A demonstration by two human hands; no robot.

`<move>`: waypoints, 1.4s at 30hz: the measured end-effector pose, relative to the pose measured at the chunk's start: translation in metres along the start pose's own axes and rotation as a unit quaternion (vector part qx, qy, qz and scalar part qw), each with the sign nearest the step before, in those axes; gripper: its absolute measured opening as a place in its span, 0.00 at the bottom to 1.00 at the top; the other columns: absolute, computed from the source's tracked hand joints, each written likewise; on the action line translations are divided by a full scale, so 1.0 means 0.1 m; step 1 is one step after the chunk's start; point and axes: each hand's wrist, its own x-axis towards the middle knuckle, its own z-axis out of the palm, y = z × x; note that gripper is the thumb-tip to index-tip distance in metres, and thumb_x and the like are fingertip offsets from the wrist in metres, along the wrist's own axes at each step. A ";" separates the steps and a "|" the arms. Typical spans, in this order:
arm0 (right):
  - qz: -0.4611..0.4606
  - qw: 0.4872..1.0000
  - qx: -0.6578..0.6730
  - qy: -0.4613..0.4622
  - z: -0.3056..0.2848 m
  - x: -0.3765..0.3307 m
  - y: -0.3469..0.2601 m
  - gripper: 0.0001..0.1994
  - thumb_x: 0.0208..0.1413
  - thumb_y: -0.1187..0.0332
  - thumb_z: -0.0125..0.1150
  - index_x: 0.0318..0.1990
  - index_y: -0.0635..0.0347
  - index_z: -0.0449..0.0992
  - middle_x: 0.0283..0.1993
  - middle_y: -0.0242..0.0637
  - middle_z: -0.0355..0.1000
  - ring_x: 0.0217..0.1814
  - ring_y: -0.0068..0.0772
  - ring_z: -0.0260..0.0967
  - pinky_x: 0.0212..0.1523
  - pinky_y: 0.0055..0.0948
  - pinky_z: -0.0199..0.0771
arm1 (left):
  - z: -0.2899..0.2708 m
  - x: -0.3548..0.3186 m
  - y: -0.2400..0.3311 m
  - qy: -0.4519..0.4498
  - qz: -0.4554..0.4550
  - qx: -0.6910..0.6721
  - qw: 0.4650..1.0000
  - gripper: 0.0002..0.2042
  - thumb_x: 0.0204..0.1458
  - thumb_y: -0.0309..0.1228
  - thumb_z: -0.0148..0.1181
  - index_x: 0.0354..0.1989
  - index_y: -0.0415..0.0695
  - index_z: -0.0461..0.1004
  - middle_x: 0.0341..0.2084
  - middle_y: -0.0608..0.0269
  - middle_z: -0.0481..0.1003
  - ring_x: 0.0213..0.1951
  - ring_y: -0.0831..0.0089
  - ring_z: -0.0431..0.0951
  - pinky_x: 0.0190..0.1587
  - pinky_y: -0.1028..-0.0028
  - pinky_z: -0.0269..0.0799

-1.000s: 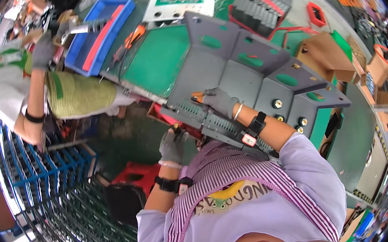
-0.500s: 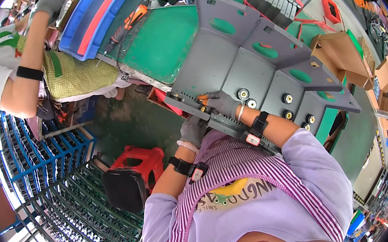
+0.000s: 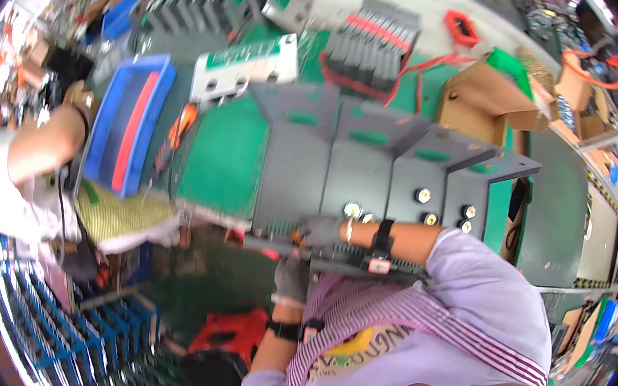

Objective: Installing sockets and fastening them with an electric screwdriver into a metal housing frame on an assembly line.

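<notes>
Grey metal panels (image 3: 353,180) with bent-up ends and oval cutouts lie side by side on the bench in front of me. My right hand (image 3: 323,231), in a grey glove, bends its fingers together over the near left edge of the panels; orange-brown fingertips show, and whatever they pinch is too blurred to make out. Just below that edge is my left hand (image 3: 292,277), also gloved, its fingers hidden and smeared against the rim. Several round metal fittings (image 3: 423,195) with brass-coloured centres stand on the panels to the right of my hands.
Left of the panels are a green mat (image 3: 225,157), an orange-handled tool (image 3: 183,125) and a blue bin (image 3: 113,131). Behind stand stacked grey parts (image 3: 375,40) and an open carton (image 3: 481,101). A co-worker's arm (image 3: 49,150) is at left, a red stool (image 3: 226,336) below.
The view has swung, bringing more of the bench's far side in, and the picture is blurrier. My hands stay at the panel edge. The co-worker's raised arm has come down beside the blue bin.
</notes>
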 end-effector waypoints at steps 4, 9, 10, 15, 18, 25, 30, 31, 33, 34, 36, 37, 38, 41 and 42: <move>-0.015 0.997 -0.034 0.068 0.04 0.01 -0.02 0.14 0.39 0.64 0.51 0.34 0.60 0.74 0.30 0.45 0.71 0.33 0.41 0.70 0.36 0.35 0.68 | 0.22 -0.18 -0.34 -0.019 -0.143 -0.206 0.968 0.04 0.45 0.27 0.52 0.23 0.40 0.69 0.18 0.50 0.70 0.24 0.52 0.70 0.26 0.62 0.65; 0.052 0.993 0.102 -0.032 -0.08 0.08 -0.02 0.13 0.39 0.65 0.53 0.31 0.63 0.74 0.20 0.37 0.70 0.18 0.31 0.68 0.20 0.29 0.68 | 0.17 -0.08 -0.39 -0.025 -0.224 -0.310 0.923 0.05 0.45 0.26 0.51 0.21 0.40 0.69 0.17 0.51 0.69 0.22 0.53 0.69 0.25 0.62 0.64; 0.053 0.993 0.106 -0.026 -0.07 0.10 0.03 0.13 0.39 0.65 0.53 0.31 0.63 0.74 0.20 0.37 0.70 0.18 0.31 0.68 0.20 0.29 0.68 | 0.14 -0.05 -0.34 -0.031 -0.220 -0.308 0.925 0.05 0.45 0.26 0.51 0.21 0.40 0.69 0.17 0.51 0.69 0.22 0.53 0.69 0.25 0.62 0.64; 0.018 0.991 0.127 0.027 0.01 0.19 0.09 0.12 0.39 0.65 0.52 0.29 0.63 0.74 0.20 0.39 0.70 0.19 0.33 0.68 0.20 0.30 0.67 | 0.00 0.04 -0.18 -0.073 -0.188 -0.145 0.969 0.16 0.53 0.37 0.41 0.20 0.38 0.67 0.12 0.55 0.67 0.15 0.65 0.68 0.18 0.67 0.62; 0.056 0.993 0.104 -0.013 -0.10 0.07 -0.03 0.12 0.39 0.64 0.52 0.30 0.62 0.74 0.23 0.41 0.71 0.25 0.36 0.70 0.26 0.33 0.68 | -0.06 0.05 -0.13 -0.077 -0.102 -0.017 0.992 0.11 0.50 0.31 0.47 0.21 0.38 0.68 0.16 0.48 0.68 0.22 0.52 0.68 0.24 0.63 0.63; -0.037 0.999 0.006 -0.022 0.04 0.46 0.14 0.15 0.32 0.69 0.59 0.34 0.57 0.75 0.33 0.39 0.73 0.35 0.36 0.69 0.34 0.33 0.67 | 0.23 -0.08 -0.68 -0.038 -0.172 -0.239 0.955 0.13 0.52 0.34 0.44 0.23 0.37 0.70 0.20 0.45 0.71 0.26 0.52 0.72 0.28 0.63 0.66; -0.050 0.999 -0.004 -0.018 0.00 0.39 0.16 0.16 0.30 0.73 0.60 0.35 0.55 0.76 0.33 0.36 0.73 0.36 0.33 0.69 0.34 0.32 0.68 | 0.01 0.05 -0.26 -0.146 -0.152 0.043 0.977 0.15 0.52 0.36 0.43 0.26 0.37 0.71 0.21 0.47 0.71 0.28 0.55 0.72 0.31 0.65 0.66; -0.057 0.998 0.031 -0.015 -0.01 0.36 0.17 0.15 0.31 0.71 0.60 0.34 0.56 0.76 0.33 0.37 0.73 0.36 0.33 0.69 0.35 0.33 0.68 | 0.02 0.03 -0.34 -0.137 -0.166 -0.003 0.977 0.15 0.52 0.36 0.43 0.26 0.37 0.71 0.21 0.47 0.72 0.28 0.54 0.72 0.31 0.65 0.66; -0.064 0.996 0.065 -0.008 -0.02 0.38 0.21 0.14 0.32 0.69 0.60 0.33 0.57 0.76 0.32 0.38 0.73 0.36 0.33 0.69 0.35 0.33 0.67 | 0.02 0.04 -0.36 -0.129 -0.177 -0.050 0.974 0.14 0.52 0.36 0.43 0.26 0.38 0.71 0.21 0.48 0.72 0.28 0.53 0.72 0.31 0.64 0.65; -0.073 0.997 0.028 0.019 0.01 0.44 0.26 0.14 0.33 0.67 0.60 0.32 0.58 0.76 0.31 0.38 0.73 0.35 0.33 0.69 0.35 0.33 0.68 | 0.01 0.05 -0.34 -0.135 -0.181 -0.060 0.972 0.15 0.52 0.37 0.43 0.27 0.38 0.71 0.22 0.48 0.72 0.27 0.56 0.72 0.30 0.65 0.65; -0.085 0.995 -0.012 0.042 0.00 0.44 0.19 0.13 0.34 0.65 0.60 0.31 0.59 0.76 0.30 0.39 0.73 0.34 0.33 0.69 0.35 0.34 0.68 | -0.04 0.05 -0.30 -0.137 -0.189 -0.070 0.970 0.15 0.52 0.37 0.43 0.27 0.38 0.71 0.23 0.48 0.72 0.26 0.58 0.72 0.29 0.66 0.65; -0.022 0.999 -0.019 0.033 -0.07 0.31 0.03 0.14 0.35 0.63 0.60 0.30 0.60 0.76 0.29 0.39 0.73 0.33 0.33 0.70 0.33 0.33 0.69 | -0.07 0.06 -0.27 -0.129 -0.241 -0.190 0.943 0.15 0.52 0.38 0.43 0.28 0.38 0.71 0.22 0.51 0.72 0.24 0.61 0.71 0.27 0.68 0.65; 0.041 0.999 -0.027 0.023 -0.10 0.24 -0.07 0.15 0.36 0.61 0.59 0.30 0.61 0.76 0.28 0.40 0.73 0.31 0.34 0.70 0.32 0.33 0.69 | -0.10 0.06 -0.24 -0.118 -0.290 -0.306 0.899 0.16 0.52 0.38 0.43 0.28 0.38 0.72 0.21 0.54 0.72 0.22 0.65 0.70 0.26 0.69 0.64; 0.033 0.997 -0.044 0.061 -0.03 0.32 0.05 0.16 0.37 0.60 0.58 0.30 0.64 0.75 0.26 0.41 0.73 0.28 0.34 0.70 0.29 0.31 0.70 | -0.20 0.14 0.18 -0.165 -0.171 -0.058 0.970 0.16 0.52 0.39 0.44 0.28 0.38 0.71 0.19 0.61 0.69 0.19 0.72 0.67 0.22 0.73 0.62; 0.030 0.997 -0.048 0.057 -0.06 0.25 -0.04 0.16 0.37 0.60 0.58 0.30 0.64 0.75 0.26 0.41 0.73 0.28 0.34 0.70 0.29 0.31 0.70 | -0.20 0.11 0.11 -0.160 -0.175 -0.059 0.970 0.16 0.52 0.39 0.44 0.28 0.38 0.71 0.19 0.61 0.69 0.19 0.72 0.67 0.22 0.73 0.62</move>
